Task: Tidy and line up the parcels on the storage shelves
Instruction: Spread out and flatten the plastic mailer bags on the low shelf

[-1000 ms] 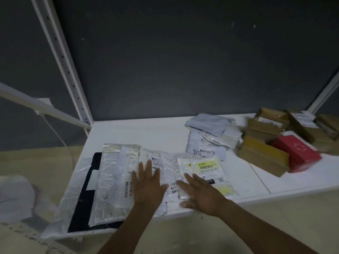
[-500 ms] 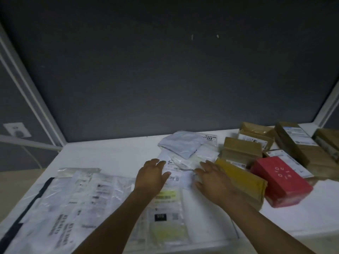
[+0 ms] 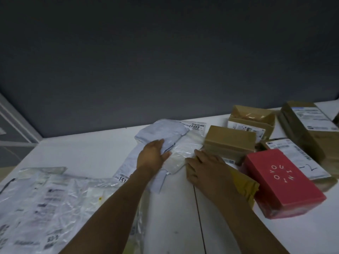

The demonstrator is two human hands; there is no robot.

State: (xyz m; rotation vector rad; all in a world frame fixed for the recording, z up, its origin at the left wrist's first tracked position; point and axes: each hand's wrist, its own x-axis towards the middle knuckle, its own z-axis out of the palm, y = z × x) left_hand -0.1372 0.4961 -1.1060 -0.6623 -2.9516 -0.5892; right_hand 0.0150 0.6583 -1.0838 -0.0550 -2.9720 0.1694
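Observation:
A loose pile of pale grey and clear plastic mailer bags (image 3: pixel 165 132) lies mid-shelf on the white shelf board (image 3: pixel 88 153). My left hand (image 3: pixel 152 155) rests flat on that pile, fingers straight toward the back. My right hand (image 3: pixel 203 166) lies flat at the pile's right edge, over the near end of a yellow-brown parcel (image 3: pixel 244 184), fingers pointing left. A spread of clear plastic mailers (image 3: pixel 45 202) with printed labels covers the front left of the shelf.
Brown cardboard boxes (image 3: pixel 229 142) stand right of the pile, more behind them (image 3: pixel 251 118) and at the far right (image 3: pixel 308 129). A red box (image 3: pixel 282 182) lies at the front right. A dark grey wall (image 3: pixel 165 61) backs the shelf.
Both hands left the clear mailers at the front left and moved right and back onto the grey mailer pile. The view followed them toward the boxes.

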